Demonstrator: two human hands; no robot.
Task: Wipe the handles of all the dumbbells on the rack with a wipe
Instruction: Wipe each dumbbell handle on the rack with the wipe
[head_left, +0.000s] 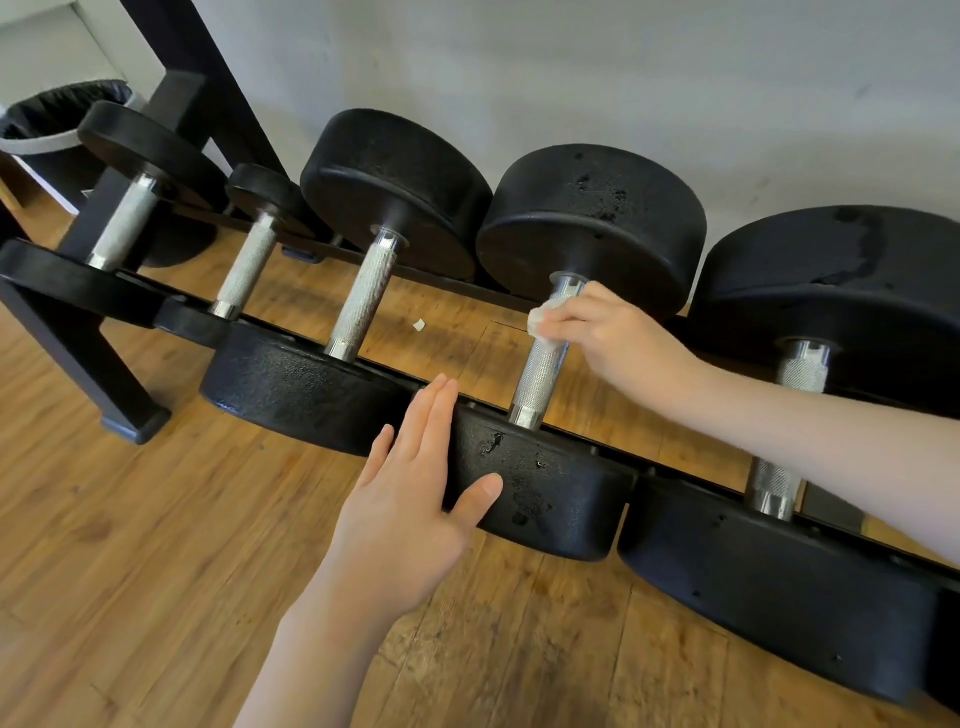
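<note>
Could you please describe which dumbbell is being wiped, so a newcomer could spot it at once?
Five dumbbells sit in a row on the black rack against the wall. It is the dumbbell fourth from the left, the only one whose handle has the right hand pinching a white wipe round it.

Five black dumbbells (566, 332) with knurled silver handles lie side by side across the rack (104, 358); a crumpled white wipe (540, 318) sits against the fourth handle's far end.
</note>
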